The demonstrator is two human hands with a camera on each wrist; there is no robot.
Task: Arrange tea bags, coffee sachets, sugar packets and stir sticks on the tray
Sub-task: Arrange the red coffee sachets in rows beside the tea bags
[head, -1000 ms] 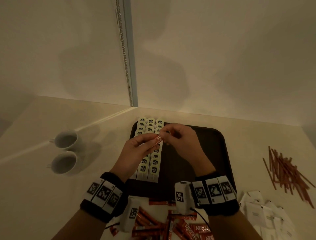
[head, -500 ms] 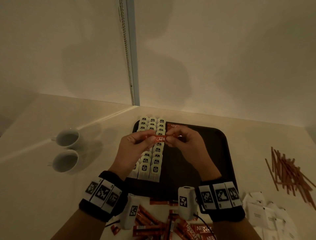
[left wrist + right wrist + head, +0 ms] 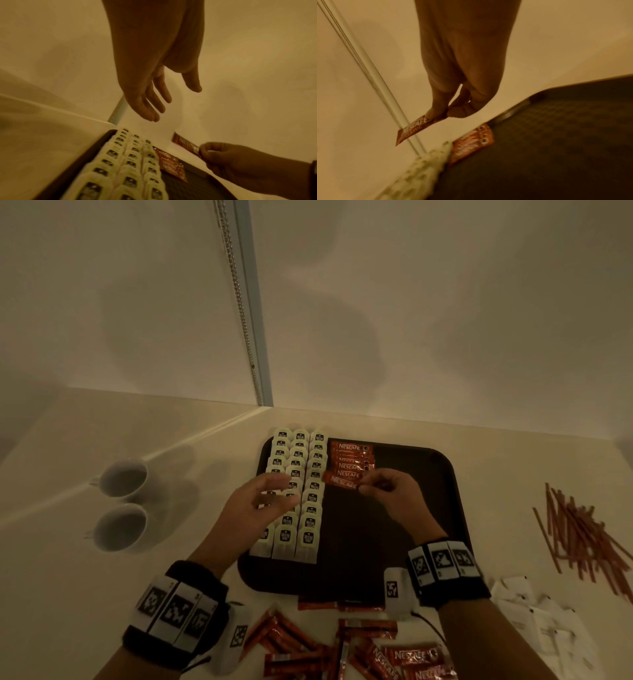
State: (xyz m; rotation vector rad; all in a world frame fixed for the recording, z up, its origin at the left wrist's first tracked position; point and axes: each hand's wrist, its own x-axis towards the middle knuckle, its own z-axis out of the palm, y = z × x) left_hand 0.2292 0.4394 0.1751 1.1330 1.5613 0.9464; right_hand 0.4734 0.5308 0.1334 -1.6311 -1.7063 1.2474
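A dark tray (image 3: pixel 442 491) lies in the middle of the table. Three columns of pale tea bags (image 3: pixel 301 484) fill its left side, with a short stack of red coffee sachets (image 3: pixel 351 457) beside them at the back. My right hand (image 3: pixel 368 486) pinches one red coffee sachet (image 3: pixel 342 482) by its right end, just above the front of that stack; the pinch also shows in the right wrist view, on the sachet (image 3: pixel 414 129). My left hand (image 3: pixel 274 491) hovers over the tea bags with fingers spread and holds nothing, as its fingers (image 3: pixel 150 102) show.
Two white cups (image 3: pixel 121 505) stand left of the tray. Loose red coffee sachets (image 3: pixel 342 648) lie along the near edge, white sugar packets (image 3: pixel 544 621) at the near right, and a heap of stir sticks (image 3: pixel 582 535) at the right. A wall rises close behind.
Both hands held the sachet over the tea bags before. Now my left hand has let go and drawn back left, and my right hand has carried the sachet right to the sachet stack.
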